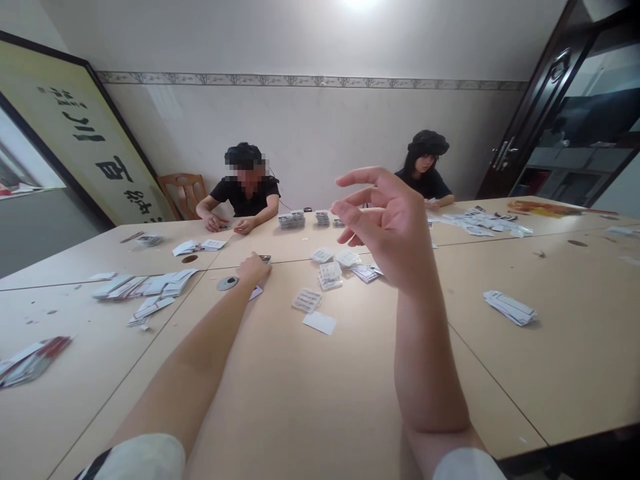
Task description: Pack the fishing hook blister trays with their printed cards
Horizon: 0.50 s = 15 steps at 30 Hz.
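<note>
My left hand (254, 269) reaches far across the table, its fingers closed at a small flat dark-topped item (265, 259). The hand covers most of that item, so its kind does not show. Beneath the wrist a white card (255, 293) sticks out, and a grey disc (227, 283) lies just left of it. My right hand (385, 217) is raised above the table, fingers curved and apart, with nothing in it. Between my arms lie a clear plastic compartment box (307, 300) and a blank white card (319, 323). Several more clear boxes (330, 275) are grouped behind them.
Across the table (360, 387) sit two people (250, 190) (425, 170) in dark clothes and black headgear. Paper stacks (145, 285) lie to the left, with folded papers (510, 307) to the right. Small stacked boxes (291, 219) stand near the far edge.
</note>
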Each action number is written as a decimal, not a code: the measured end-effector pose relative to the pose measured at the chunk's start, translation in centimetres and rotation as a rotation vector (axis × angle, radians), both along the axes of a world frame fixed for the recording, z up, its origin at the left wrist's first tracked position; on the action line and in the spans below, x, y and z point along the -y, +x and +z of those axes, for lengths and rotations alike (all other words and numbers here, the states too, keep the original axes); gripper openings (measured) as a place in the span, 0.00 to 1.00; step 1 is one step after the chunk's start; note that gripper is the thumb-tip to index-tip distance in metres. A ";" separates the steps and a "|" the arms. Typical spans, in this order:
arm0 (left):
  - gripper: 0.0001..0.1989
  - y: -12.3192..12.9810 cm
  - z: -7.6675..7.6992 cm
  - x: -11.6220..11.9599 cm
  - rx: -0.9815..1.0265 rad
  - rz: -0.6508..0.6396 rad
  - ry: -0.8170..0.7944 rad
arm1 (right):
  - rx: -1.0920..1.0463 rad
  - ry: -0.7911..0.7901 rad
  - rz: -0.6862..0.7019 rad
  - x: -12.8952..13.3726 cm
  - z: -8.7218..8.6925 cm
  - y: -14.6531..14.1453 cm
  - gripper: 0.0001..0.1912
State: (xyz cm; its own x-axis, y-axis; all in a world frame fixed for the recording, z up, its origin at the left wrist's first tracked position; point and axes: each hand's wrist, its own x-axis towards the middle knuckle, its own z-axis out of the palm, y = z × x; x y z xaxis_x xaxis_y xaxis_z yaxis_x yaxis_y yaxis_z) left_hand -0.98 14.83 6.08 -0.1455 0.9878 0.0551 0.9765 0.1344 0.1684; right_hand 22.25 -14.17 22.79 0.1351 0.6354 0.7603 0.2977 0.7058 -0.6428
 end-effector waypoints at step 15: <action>0.21 3.0 -2.7 15.6 -0.025 -1.304 0.065 | 0.043 0.185 -0.135 2.0 -0.1 2.8 0.09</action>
State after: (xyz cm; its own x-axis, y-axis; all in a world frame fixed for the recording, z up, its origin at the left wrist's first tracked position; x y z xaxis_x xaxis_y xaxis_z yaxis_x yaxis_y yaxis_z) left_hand 2.01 -0.82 3.38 0.9132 0.3958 0.0972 0.3842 -0.9156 0.1189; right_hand 25.01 -16.18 22.72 0.1742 0.4631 0.8690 0.4219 0.7623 -0.4908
